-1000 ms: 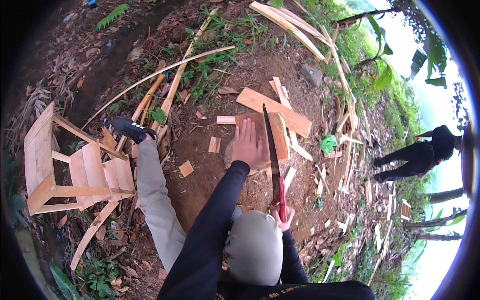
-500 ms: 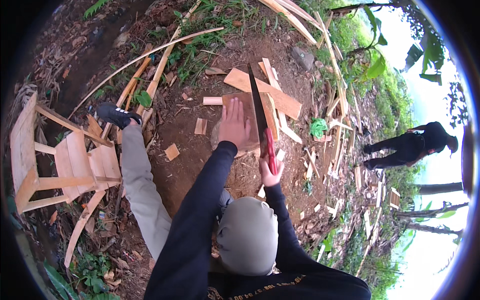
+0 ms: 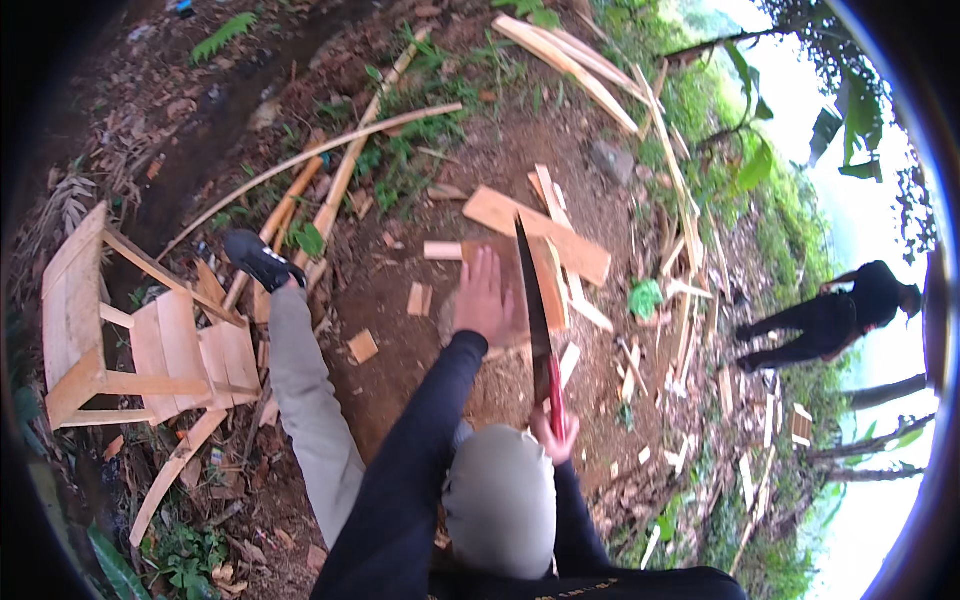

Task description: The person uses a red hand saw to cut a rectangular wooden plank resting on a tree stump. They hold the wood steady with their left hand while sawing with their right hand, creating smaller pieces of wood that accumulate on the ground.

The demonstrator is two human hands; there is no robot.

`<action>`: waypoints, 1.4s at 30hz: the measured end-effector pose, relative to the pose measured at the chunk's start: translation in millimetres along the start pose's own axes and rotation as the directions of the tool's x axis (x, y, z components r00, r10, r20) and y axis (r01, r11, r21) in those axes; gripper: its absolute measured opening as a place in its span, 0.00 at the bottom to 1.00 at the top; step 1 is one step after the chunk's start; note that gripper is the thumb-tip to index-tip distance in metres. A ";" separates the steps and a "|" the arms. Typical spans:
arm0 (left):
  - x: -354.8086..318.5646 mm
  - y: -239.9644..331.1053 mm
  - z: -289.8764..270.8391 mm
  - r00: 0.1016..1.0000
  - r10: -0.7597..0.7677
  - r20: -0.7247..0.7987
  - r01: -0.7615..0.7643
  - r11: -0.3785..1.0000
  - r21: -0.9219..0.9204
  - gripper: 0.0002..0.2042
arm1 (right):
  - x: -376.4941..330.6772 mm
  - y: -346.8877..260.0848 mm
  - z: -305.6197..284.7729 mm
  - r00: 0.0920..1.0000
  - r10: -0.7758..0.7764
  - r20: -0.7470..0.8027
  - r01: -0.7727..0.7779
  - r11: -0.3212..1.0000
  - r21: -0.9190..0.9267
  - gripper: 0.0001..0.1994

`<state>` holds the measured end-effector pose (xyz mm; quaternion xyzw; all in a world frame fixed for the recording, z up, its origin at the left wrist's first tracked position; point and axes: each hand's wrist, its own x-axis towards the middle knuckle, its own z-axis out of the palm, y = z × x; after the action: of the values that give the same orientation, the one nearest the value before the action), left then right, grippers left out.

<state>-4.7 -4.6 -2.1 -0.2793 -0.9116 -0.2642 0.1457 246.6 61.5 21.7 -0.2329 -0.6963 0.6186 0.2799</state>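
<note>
While a wooden chair (image 3: 72,300) occupies the far left, a dark shoe (image 3: 262,262) ends an outstretched leg, probably bracing the body. The left hand (image 3: 483,305) lies palm-down on a brown piece of wood (image 3: 508,256), its grip flattened and clasping nothing, apparently pinning the wood by weight. A bent knee (image 3: 500,500) seems to limit sideways room below. Just right of the fingers, the saw (image 3: 541,325) slants across the wood near its right edge; I cannot tell whether its teeth touch. The right hand (image 3: 556,432) has its grip clamped around the red handle, seemingly lined up for long strokes. Beyond, soil (image 3: 598,405) gives that arm some room before a green bag (image 3: 645,298).
</note>
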 end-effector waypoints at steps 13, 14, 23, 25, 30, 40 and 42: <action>12.1 -1.9 -7.8 1.000 -0.005 -0.029 0.004 0.999 -0.032 0.33 | -8.5 -1.9 -24.6 0.924 -0.311 0.222 0.355 0.914 -0.195 0.12; 9.3 3.0 -5.0 1.000 -0.004 -0.020 0.003 0.999 -0.037 0.33 | -3.6 1.3 -15.8 0.958 -0.258 0.121 0.278 0.941 -0.192 0.09; 4.3 0.0 -0.1 1.000 -0.002 -0.003 0.001 0.999 -0.038 0.35 | -8.3 -10.4 -12.3 0.997 0.007 0.080 0.003 0.993 -0.122 0.14; 9.2 -0.5 -1.7 1.000 -0.004 -0.005 0.004 1.000 -0.012 0.35 | -2.1 -6.4 -10.7 0.993 -0.061 0.101 0.076 0.986 -0.151 0.13; -10.5 5.2 -1.4 0.999 0.000 0.054 0.000 1.000 -0.003 0.35 | 40.8 18.5 14.9 0.989 0.141 0.053 -0.145 0.985 0.092 0.09; 6.2 3.1 -9.0 1.000 0.001 0.006 -0.001 0.999 -0.042 0.34 | 65.5 9.5 17.9 0.987 0.095 0.133 -0.109 0.988 0.105 0.08; -1.1 5.8 4.9 1.000 -0.001 0.008 0.001 0.999 -0.032 0.34 | 16.7 21.0 13.2 0.973 0.124 -0.195 -0.089 0.980 0.179 0.09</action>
<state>-0.9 1.8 -4.3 -0.2820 -0.9080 -0.2777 0.1375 224.9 65.7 1.6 -0.3080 -0.5950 0.6624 0.3352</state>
